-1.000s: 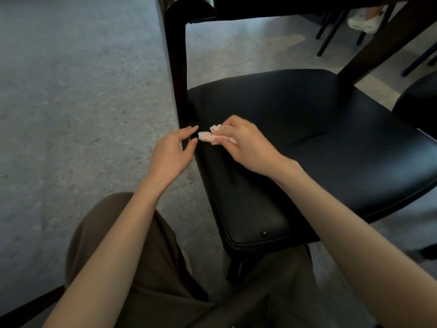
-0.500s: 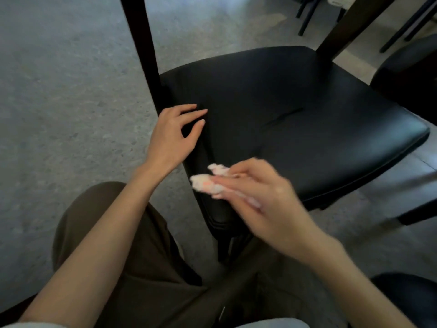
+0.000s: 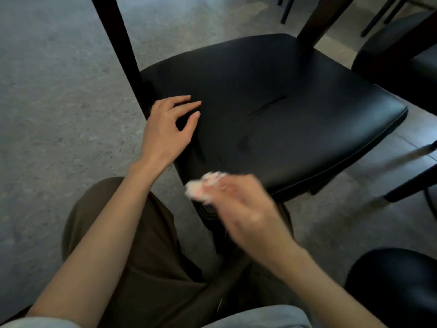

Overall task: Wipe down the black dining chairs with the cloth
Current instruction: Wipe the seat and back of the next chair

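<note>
Right hand (image 3: pixel 246 209), blurred, grips a crumpled pinkish cloth (image 3: pixel 201 188) at the glossy black chair (image 3: pixel 295 102)'s near corner; left hand (image 3: pixel 165 129), fingers loose, rests on its seat.

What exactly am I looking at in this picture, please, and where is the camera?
There is no machine here: a person works with two bare hands, and the single camera sits on their head, looking forward and down. The left hand lies, relaxed, at the left edge of a black chair seat, beside a dark back post. The right hand, blurred, grips a crumpled pale pink cloth at the seat's near corner. Below are the person's knees in olive trousers; another black chair seat shows at the lower right.
</note>
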